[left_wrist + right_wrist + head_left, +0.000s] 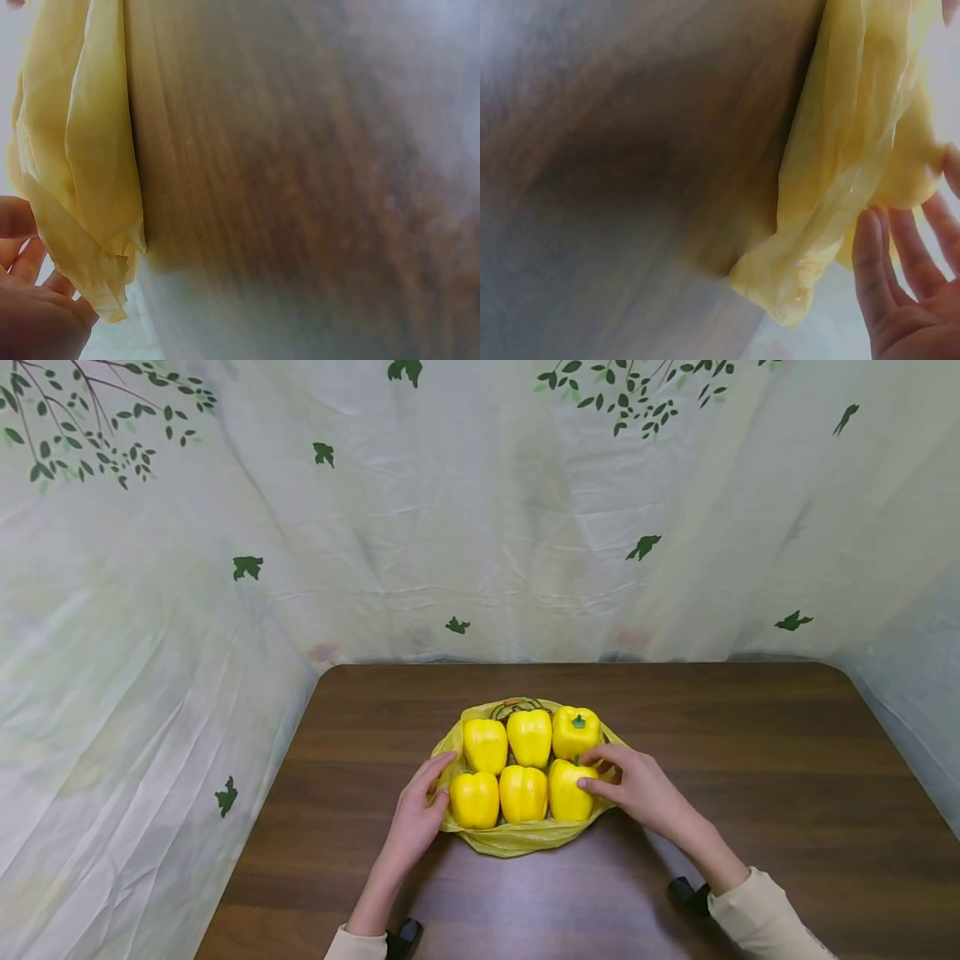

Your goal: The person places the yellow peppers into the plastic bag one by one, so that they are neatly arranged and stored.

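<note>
Several yellow bell peppers (523, 793) lie in two rows of three on a yellow plastic bag (517, 842), whose crumpled rim stands up around them. My left hand (420, 814) is at the bag's left side, fingertips at the rim beside the front left pepper (474, 802). On the right, my right hand (637, 781) reaches over the rim, with thumb and forefinger touching the front right pepper (567, 797) near its stem. Its fingers are spread and fairly straight in the right wrist view. A green stem shows on the back right pepper (577, 731).
The bag rests on a brown wooden table (750, 760). A pale curtain with printed leaves (487, 527) hangs behind the table and along its sides. Dark wrist straps (690, 896) and light sleeves (765, 914) show near the front.
</note>
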Tool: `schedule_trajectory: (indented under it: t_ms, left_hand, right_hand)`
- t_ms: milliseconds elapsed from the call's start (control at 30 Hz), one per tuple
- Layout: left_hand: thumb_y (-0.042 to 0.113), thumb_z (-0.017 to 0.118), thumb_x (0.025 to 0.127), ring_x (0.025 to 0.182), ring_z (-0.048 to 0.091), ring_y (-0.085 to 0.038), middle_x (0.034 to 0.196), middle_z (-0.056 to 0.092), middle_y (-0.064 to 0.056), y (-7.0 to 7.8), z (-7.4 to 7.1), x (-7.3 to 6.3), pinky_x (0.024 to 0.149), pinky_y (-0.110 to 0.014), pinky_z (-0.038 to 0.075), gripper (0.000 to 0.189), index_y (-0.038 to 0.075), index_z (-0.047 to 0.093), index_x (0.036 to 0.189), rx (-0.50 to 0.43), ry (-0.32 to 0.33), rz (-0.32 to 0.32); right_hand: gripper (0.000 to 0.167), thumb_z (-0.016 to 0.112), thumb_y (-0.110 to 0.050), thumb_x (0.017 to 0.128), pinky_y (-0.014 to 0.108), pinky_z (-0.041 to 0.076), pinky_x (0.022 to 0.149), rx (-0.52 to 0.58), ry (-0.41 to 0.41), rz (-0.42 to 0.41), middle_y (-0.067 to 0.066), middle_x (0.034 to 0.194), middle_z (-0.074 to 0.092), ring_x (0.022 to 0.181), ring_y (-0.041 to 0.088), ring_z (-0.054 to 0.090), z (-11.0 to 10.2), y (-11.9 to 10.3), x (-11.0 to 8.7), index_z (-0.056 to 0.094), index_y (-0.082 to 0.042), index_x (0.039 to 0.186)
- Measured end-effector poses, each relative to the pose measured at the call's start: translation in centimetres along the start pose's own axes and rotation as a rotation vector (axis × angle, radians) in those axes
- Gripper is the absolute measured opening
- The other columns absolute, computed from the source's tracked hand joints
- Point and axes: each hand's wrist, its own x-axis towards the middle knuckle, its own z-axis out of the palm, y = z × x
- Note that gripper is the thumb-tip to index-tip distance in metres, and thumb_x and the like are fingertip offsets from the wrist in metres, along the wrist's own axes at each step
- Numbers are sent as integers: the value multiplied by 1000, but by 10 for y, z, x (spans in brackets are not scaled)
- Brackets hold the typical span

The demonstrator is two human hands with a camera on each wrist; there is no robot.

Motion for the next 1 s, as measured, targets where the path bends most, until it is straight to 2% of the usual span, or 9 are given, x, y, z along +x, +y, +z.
schedule_trajectory:
  t_ms: [267,767,900,1000]
  left_hand:
    - [-9,54,90,136,40,-25,142,51,-2,-1,0,0,108,-50,36,53,12,57,139,37,1,-14]
    - [-10,54,90,137,40,-26,142,51,-3,0,1,0,110,-49,32,53,11,57,138,32,4,-15]
    - [-10,54,90,136,41,-26,142,52,-3,-1,0,-1,110,-49,32,53,11,57,138,26,4,-11]
    - [-10,54,90,136,41,-26,141,52,-3,-1,0,-1,110,-50,32,53,12,57,138,24,5,-10]
  right_hand:
    - [28,77,-36,85,32,54,74,1,-17,-58,-11,101,66,91,17,62,2,4,-2,70,-24,109]
    - [31,72,-35,90,33,52,75,-5,-30,-48,-8,105,67,89,14,58,2,5,0,71,-19,116]
    - [33,71,-37,90,32,53,73,15,-3,-26,-7,106,68,86,14,58,3,4,-3,71,-18,117]
    - [29,73,-32,89,32,54,72,34,65,-25,-6,101,67,83,14,58,2,2,-4,72,-17,113]
